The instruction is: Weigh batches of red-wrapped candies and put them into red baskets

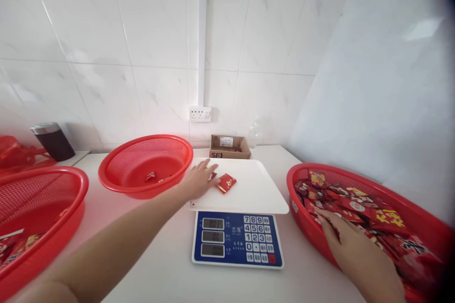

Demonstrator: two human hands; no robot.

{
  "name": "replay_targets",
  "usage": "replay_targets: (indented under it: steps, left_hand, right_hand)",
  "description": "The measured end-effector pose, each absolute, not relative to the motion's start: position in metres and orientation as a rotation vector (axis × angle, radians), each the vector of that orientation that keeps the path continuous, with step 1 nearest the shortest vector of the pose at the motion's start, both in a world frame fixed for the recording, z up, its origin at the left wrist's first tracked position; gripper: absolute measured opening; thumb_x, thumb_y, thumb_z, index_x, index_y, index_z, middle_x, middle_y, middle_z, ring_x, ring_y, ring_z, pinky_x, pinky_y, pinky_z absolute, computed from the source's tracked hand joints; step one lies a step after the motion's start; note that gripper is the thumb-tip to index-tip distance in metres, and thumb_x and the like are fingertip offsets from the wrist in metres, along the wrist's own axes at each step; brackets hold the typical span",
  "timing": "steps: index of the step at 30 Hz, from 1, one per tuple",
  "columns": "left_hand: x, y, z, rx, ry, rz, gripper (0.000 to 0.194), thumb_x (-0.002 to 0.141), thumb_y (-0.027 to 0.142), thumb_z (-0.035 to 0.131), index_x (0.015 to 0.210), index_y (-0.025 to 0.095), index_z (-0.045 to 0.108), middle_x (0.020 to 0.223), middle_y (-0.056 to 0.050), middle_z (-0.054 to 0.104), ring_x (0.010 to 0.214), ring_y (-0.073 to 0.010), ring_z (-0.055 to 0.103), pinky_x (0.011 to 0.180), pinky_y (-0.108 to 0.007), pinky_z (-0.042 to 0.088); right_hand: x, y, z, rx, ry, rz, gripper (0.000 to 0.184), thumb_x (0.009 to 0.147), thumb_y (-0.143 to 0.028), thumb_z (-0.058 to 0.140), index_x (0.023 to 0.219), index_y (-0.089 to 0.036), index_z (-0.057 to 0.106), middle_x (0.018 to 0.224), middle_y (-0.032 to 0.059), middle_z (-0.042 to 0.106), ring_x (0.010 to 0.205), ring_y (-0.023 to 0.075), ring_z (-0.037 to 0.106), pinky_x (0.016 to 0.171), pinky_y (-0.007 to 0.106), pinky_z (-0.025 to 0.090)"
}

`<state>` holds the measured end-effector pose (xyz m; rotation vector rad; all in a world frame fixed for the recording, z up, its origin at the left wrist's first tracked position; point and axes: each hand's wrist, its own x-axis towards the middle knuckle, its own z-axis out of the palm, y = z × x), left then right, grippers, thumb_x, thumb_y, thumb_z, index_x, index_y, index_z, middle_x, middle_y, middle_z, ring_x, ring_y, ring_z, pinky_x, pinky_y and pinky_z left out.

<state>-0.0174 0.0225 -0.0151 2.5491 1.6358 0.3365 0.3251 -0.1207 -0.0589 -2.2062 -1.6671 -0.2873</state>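
A blue-faced electronic scale (pixel 237 239) with a white weighing tray (pixel 256 189) stands at the centre of the white table. My left hand (pixel 199 180) lies on the tray with fingers stretched out, touching small red packets (pixel 225 182). My right hand (pixel 346 241) reaches into the red basket (pixel 302 175) on the right, fingers flat among several red snack packets (pixel 359 206); whether it grips one is hidden.
A round red basket (pixel 117 175) behind the left arm holds a few packets. Another red basket (pixel 71 184) sits at far left. A small cardboard box (pixel 229 147), a wall socket (pixel 201 113) and a dark canister (pixel 53 141) stand by the tiled wall.
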Motion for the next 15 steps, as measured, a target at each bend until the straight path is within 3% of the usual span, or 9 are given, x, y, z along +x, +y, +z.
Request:
replay_targets:
  steps: [3, 5, 9, 15]
  left_hand:
    - [0.016, 0.018, -0.018, 2.549, 1.56, 0.263, 0.06, 0.08, 0.064, 0.029, 0.128, 0.029, 0.039, 0.138, -0.011, 0.038, 0.125, -0.0332, 0.035, 0.096, -0.055, 0.031]
    - [0.03, 0.017, -0.016, 2.546, 1.53, 0.256, 0.058, 0.079, 0.062, 0.034, 0.121, 0.024, 0.046, 0.125, -0.013, 0.05, 0.116, -0.0337, 0.044, 0.091, -0.055, 0.034]
    - [0.042, 0.013, -0.015, 2.552, 1.466, 0.329, 0.047, 0.078, 0.04, 0.045, 0.12, 0.019, 0.043, 0.115, -0.012, 0.056, 0.107, -0.0293, 0.051, 0.088, -0.046, 0.041]
    - [0.033, 0.003, -0.017, 2.504, 1.419, 0.512, 0.043, 0.074, 0.017, 0.045, 0.116, 0.024, 0.046, 0.108, -0.005, 0.058, 0.091, -0.0181, 0.058, 0.077, -0.029, 0.047]
  right_hand:
    - [0.321, -0.123, -0.055, -2.249, -1.643, -0.281, 0.042, 0.088, -0.044, 0.029, 0.111, -0.029, 0.06, 0.107, 0.0052, 0.067, 0.07, 0.024, 0.067, 0.05, 0.034, 0.049]
    - [0.318, -0.124, -0.053, -2.252, -1.643, -0.281, 0.043, 0.088, -0.044, 0.028, 0.112, -0.028, 0.06, 0.107, 0.0057, 0.067, 0.07, 0.0235, 0.067, 0.049, 0.033, 0.049]
    - [0.317, -0.125, -0.053, -2.253, -1.632, -0.274, 0.044, 0.087, -0.044, 0.028, 0.11, -0.027, 0.061, 0.106, 0.0068, 0.067, 0.068, 0.0238, 0.067, 0.048, 0.034, 0.049]
    - [0.325, -0.122, -0.06, -2.213, -1.648, -0.252, 0.041, 0.086, -0.044, 0.032, 0.111, -0.03, 0.061, 0.109, 0.0059, 0.066, 0.07, 0.0245, 0.067, 0.049, 0.035, 0.049]
